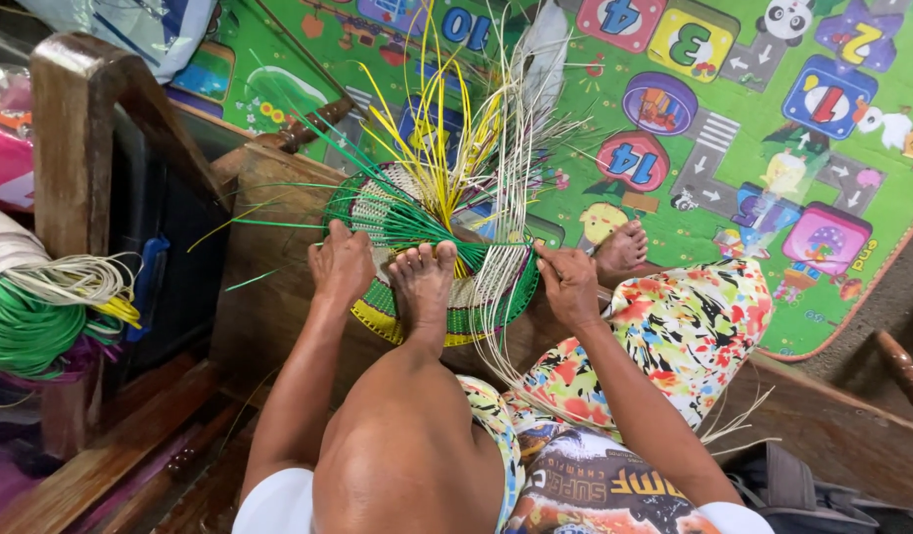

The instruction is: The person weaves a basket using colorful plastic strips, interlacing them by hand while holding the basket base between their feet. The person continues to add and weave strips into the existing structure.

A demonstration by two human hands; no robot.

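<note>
Your left hand [340,265] presses flat at nine o'clock on the round woven base [427,297] pinned under your foot [423,282]; your right hand [567,282] pinches pale strands [511,198] at three o'clock. Loosen either, and I judge the weave could spring apart.

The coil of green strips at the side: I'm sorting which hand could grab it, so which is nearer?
Left. The left hand is nearer the green coil; the right hand lies across the woven disc.
</note>
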